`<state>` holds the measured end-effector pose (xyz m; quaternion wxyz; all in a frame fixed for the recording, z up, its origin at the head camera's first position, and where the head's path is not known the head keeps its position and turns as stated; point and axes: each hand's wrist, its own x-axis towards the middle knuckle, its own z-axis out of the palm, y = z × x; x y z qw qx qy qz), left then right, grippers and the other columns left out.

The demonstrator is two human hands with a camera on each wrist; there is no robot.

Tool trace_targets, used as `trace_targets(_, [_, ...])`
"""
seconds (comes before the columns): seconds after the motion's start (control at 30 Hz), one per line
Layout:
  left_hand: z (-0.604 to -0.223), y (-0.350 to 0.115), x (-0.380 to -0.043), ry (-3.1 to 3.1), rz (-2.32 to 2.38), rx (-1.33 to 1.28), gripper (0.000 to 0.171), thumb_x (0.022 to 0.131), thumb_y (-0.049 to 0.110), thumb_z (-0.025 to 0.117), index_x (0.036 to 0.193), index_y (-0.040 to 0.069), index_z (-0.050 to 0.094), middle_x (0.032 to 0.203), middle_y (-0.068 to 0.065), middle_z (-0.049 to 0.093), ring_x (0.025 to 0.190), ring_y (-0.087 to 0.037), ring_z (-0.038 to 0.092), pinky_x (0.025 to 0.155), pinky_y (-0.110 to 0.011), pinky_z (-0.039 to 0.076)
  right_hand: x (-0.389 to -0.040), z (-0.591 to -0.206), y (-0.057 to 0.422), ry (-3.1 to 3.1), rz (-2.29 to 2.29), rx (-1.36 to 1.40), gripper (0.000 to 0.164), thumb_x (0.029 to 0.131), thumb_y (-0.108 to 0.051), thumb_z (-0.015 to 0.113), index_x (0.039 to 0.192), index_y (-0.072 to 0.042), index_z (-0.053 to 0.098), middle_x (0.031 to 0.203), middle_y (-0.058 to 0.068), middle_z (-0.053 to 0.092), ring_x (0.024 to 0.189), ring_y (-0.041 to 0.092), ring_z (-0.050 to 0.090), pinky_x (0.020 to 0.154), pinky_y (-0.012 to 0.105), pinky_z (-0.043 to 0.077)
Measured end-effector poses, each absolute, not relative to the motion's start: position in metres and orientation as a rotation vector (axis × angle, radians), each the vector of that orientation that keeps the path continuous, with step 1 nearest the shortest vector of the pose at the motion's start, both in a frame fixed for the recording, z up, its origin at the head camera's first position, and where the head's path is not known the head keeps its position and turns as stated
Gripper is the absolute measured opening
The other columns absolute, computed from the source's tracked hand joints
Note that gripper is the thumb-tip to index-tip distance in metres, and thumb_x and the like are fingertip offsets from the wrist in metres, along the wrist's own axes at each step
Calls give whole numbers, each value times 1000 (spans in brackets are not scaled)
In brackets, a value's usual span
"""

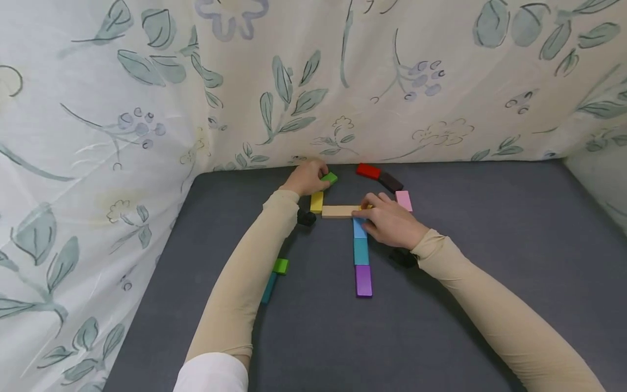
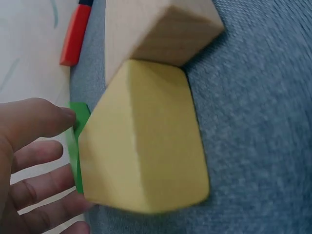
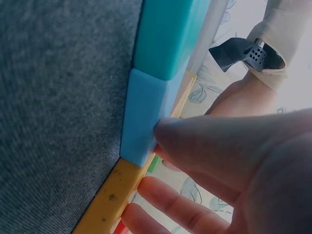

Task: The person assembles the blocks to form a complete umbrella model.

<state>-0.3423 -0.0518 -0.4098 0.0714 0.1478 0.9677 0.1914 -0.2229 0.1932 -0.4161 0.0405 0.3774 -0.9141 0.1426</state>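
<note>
You appear well advanced: the column (image 1: 361, 253) nearside of the plank (image 1: 338, 212) is joined; a gap stands beyond the plank, between the green block (image 1: 330, 178) and red block (image 1: 368, 171). Left to right: teal block (image 1: 269, 288) and lime block (image 1: 281, 266) lie near-left of the plank, likely unplaced. Your left hand (image 1: 308, 178) pinches the green block beyond the plank's left end, long axis slanting far-right. Your right hand (image 1: 390, 220), fingers loosely spread, thumb-touches the blue block (image 3: 141, 112) at the plank's right end.
</note>
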Motion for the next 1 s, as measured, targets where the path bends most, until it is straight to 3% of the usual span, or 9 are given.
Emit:
trace_targets(0.43, [-410, -51, -336, 2886, 573, 456, 43, 96, 25, 76, 133, 5, 67, 125, -12, 65, 112, -25, 59, 100, -41, 52, -222, -421, 194, -2787, 430, 1154, 33, 93, -9, 77, 127, -8, 76, 113, 16, 63, 89, 28, 52, 72, 38, 50])
trace_targets(1.0, [-411, -46, -327, 2914, 511, 379, 49, 94, 24, 79, 139, 11, 64, 125, -10, 62, 106, -23, 58, 95, -42, 53, -218, -421, 195, -2772, 432, 1155, 33, 93, -8, 76, 126, -7, 76, 113, 16, 63, 88, 27, 51, 71, 37, 48])
